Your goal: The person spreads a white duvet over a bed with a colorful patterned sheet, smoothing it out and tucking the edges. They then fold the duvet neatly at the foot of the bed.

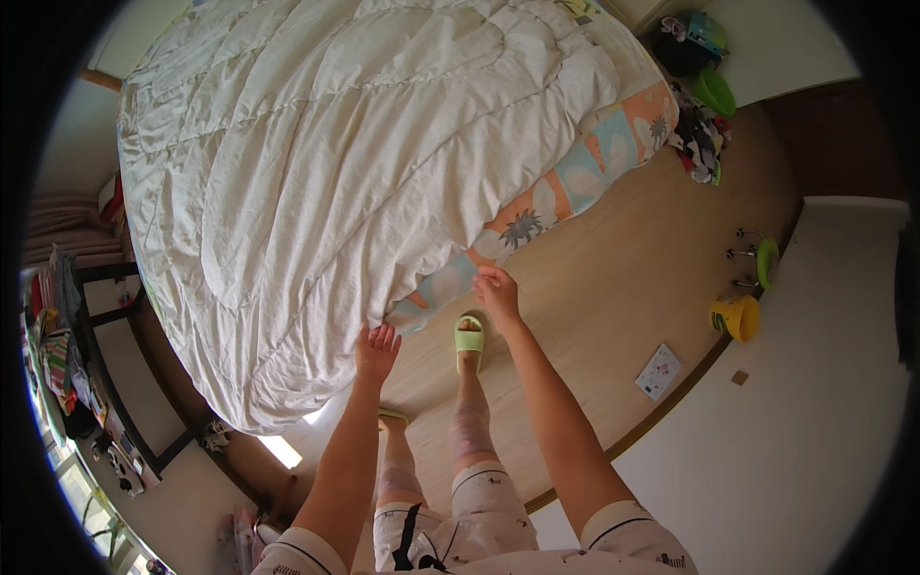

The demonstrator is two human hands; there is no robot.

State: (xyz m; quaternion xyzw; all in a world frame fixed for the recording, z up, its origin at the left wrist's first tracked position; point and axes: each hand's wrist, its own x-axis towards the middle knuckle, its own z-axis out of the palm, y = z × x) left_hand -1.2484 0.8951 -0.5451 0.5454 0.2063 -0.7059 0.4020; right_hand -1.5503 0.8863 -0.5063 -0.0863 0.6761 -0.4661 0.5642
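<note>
A white quilted comforter point(345, 180) lies rumpled over a bed. Along its right side shows a patterned sheet or cover point(546, 201) in orange and light blue, with carrot and leaf prints. My left hand point(377, 352) is at the comforter's near lower edge, palm side partly up and fingers slightly curled; whether the fingertips touch the fabric is unclear. Beside the patterned cover's edge is my right hand point(497, 291), with bent fingers and thumb close together; I cannot tell whether it pinches any cloth.
Green slippers point(469, 338) are on my feet on the wood floor. To the right are a flat printed board point(658, 371), a yellow bucket point(740, 318) and a green wheeled stool point(767, 264). Clothes point(697, 136) lie by the bed's far corner. A cluttered desk point(122, 424) stands left.
</note>
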